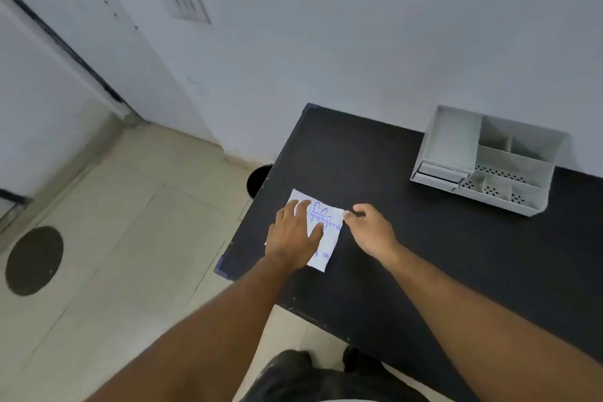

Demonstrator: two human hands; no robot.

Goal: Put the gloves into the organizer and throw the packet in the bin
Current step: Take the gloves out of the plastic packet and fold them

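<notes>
A: What is nearest the camera?

B: Two bare forearms reaching forward over a black table. The left hand lies flat, fingers spread, palm down on a white packet printed in blue. It covers the packet's left half.

A: And the other hand?

B: The right hand sits just beside the packet's right edge. Its thumb and forefinger are drawn together at the upper right corner, pinching it as far as I can tell; the other fingers are curled.

A: Where does the packet lie on the table?

B: Near the table's left end, a bit tilted, flat on the surface. Some blue lettering shows between the two hands.

A: Farther back?

B: A dark round bin peeks out on the floor just past the table's left edge, mostly hidden by it. Well apart from the hands, at the far right against the wall, stands a grey organizer with several open compartments, some with perforated bottoms. I see nothing inside them.
</notes>
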